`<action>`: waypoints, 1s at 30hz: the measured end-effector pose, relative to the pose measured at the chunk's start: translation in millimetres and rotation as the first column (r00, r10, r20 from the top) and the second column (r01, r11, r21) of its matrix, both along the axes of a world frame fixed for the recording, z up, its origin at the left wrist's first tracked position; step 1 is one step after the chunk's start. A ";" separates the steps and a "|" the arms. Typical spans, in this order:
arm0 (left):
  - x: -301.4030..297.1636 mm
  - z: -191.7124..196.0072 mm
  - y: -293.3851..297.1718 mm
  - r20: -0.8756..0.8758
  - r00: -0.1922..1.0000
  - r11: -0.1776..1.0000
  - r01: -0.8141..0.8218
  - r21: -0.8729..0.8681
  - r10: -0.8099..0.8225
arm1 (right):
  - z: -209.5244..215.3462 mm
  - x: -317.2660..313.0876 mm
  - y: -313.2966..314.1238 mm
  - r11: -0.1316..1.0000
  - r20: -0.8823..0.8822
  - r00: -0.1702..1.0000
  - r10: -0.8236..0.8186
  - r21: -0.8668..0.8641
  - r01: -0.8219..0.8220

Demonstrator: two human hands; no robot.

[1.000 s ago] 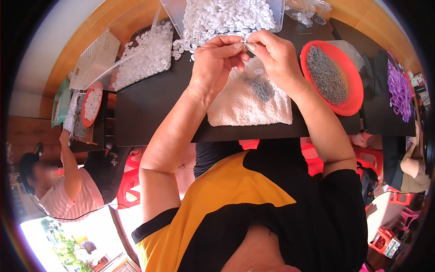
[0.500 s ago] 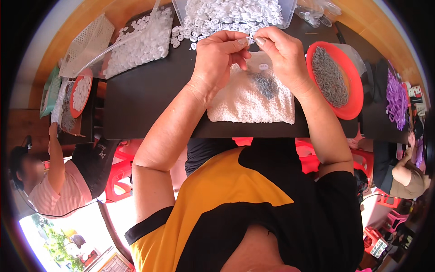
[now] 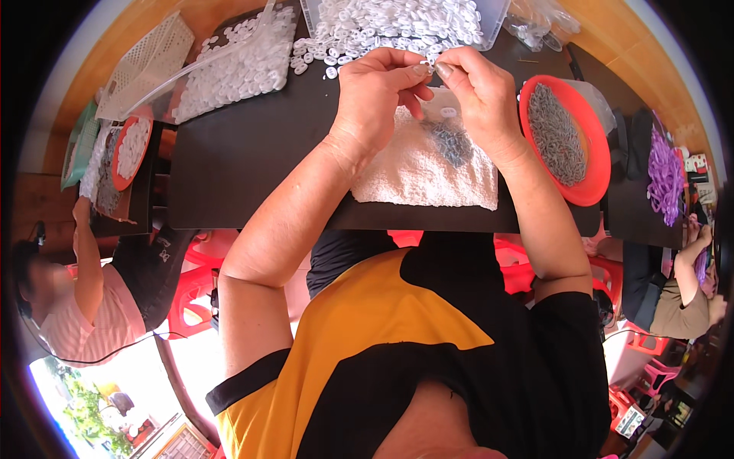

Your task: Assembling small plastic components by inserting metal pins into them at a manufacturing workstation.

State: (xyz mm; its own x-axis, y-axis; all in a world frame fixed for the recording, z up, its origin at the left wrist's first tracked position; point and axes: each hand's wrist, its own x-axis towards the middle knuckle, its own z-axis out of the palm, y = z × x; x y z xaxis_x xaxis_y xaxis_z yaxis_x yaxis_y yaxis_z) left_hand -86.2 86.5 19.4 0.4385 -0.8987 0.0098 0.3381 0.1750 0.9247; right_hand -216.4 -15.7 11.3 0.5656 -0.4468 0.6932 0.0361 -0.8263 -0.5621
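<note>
My left hand (image 3: 368, 103) and my right hand (image 3: 489, 103) meet at the fingertips beyond the far edge of a cream towel (image 3: 420, 183). Both pinch. Whatever lies between the fingertips is too small to name, with white pieces behind it. On the towel, below my hands, lie a small heap of grey metal pieces (image 3: 453, 145) and a single white oval piece (image 3: 448, 112). Right of my right hand stands a red dish (image 3: 595, 153) holding many thin grey metal pieces (image 3: 556, 134).
A clear bin (image 3: 495, 23) full of white oval pieces stands at the back, some spilled before it. Left of it lies a clear bag of white pieces (image 3: 237, 73). White baskets (image 3: 149, 65) and purple straps (image 3: 664, 180) flank the dark table (image 3: 245, 168). Co-workers sit on both sides.
My hands stay pinched together in almost the same place. The whole view has shifted slightly. At the right, the co-worker's arm has moved a little.
</note>
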 end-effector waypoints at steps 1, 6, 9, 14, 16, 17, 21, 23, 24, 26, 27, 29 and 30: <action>0.4 0.4 0.7 -0.024 1.000 1.000 -0.004 0.002 0.004 | 0.3 0.2 0.3 1.000 -0.001 1.000 0.001 -0.001 -0.001; -0.6 1.5 1.6 -0.044 0.999 1.000 -0.007 0.003 0.007 | 2.3 0.1 2.5 1.000 0.013 1.000 -0.012 -0.015 0.012; -2.4 1.6 2.9 -0.027 1.000 1.000 -0.010 0.009 0.010 | 3.3 0.3 5.2 1.000 -0.013 1.000 -0.012 0.004 0.013; -5.6 -0.9 3.3 -0.008 0.998 0.998 -0.060 0.024 0.060 | -1.1 2.0 6.4 1.000 -0.003 1.000 -0.007 -0.024 0.007; -8.3 -2.4 4.0 -0.010 0.997 0.996 -0.082 0.038 0.082 | -4.1 3.6 8.3 1.000 -0.007 1.000 -0.006 -0.026 0.006; -9.0 -3.0 4.2 -0.010 0.995 0.993 -0.103 0.049 0.104 | -6.2 5.4 9.7 1.000 0.012 1.000 0.007 0.005 -0.007; -11.8 -2.2 5.4 -0.022 0.985 0.983 -0.172 0.063 0.174 | -5.8 11.6 17.1 0.995 0.036 0.999 0.024 0.099 -0.028; -8.5 -5.1 3.3 -0.030 0.987 0.987 -0.153 0.056 0.155 | -14.1 13.9 10.5 0.994 0.020 1.000 0.009 0.111 -0.012; -7.8 -6.4 1.8 -0.041 0.989 0.989 -0.136 0.054 0.139 | -17.1 12.6 7.1 0.991 0.023 1.000 0.001 0.137 -0.004; -5.6 -6.4 2.2 -0.024 0.993 0.992 -0.114 0.046 0.115 | -15.3 10.9 5.3 0.986 0.032 0.999 -0.004 0.167 -0.001; -3.7 -5.5 1.9 -0.005 0.996 0.995 -0.090 0.049 0.090 | -11.9 9.5 3.5 0.990 0.012 1.000 -0.011 0.138 0.009; -4.0 -3.5 1.8 0.013 0.998 0.997 -0.057 0.055 0.056 | -8.3 4.9 1.5 0.993 -0.008 1.000 -0.026 0.111 0.027; -4.1 -1.7 1.6 0.030 0.997 0.994 -0.068 0.083 0.066 | -7.8 4.0 -0.6 0.995 -0.016 1.000 -0.021 0.095 0.023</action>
